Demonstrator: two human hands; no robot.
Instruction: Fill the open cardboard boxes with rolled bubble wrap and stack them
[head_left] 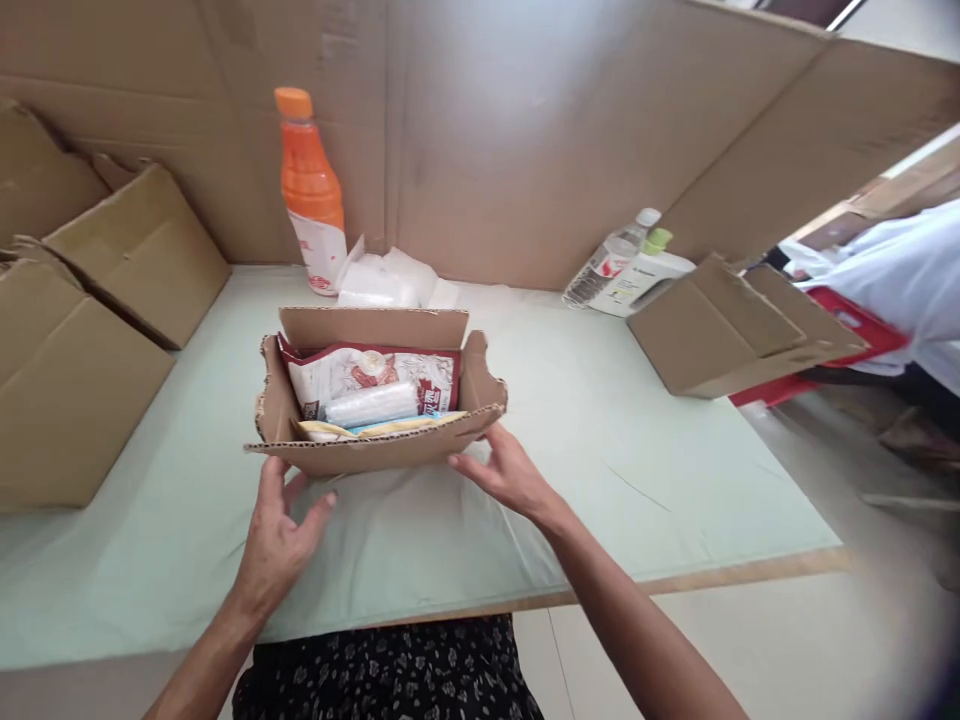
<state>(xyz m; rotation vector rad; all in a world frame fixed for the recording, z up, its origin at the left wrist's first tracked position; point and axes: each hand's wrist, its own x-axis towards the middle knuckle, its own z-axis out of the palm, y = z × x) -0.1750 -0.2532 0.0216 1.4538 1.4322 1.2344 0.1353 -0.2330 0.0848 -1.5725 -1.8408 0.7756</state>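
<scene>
An open cardboard box point(360, 460) sits on the cloth-covered table in front of me. Inside lie a dark red and white printed food packet point(405, 368), a roll of clear plastic wrapping point(373, 404) and a yellow and blue packet point(397, 428) along the front wall. My left hand point(277, 535) is at the box's front left corner, thumb spread away and fingertips partly hidden under the flap. At the front right corner is my right hand point(514, 475), its thumb stretched along the front and its other fingers beside the box. Both hands look open.
Behind the box stand an orange-capped bottle point(311, 190) and white wrapping point(390, 278). Larger cardboard boxes point(75, 380) fill the left side. At right are a clear bottle point(611, 260), a white container point(641, 283) and another cardboard box point(712, 330). A tall cardboard wall point(487, 140) closes the back.
</scene>
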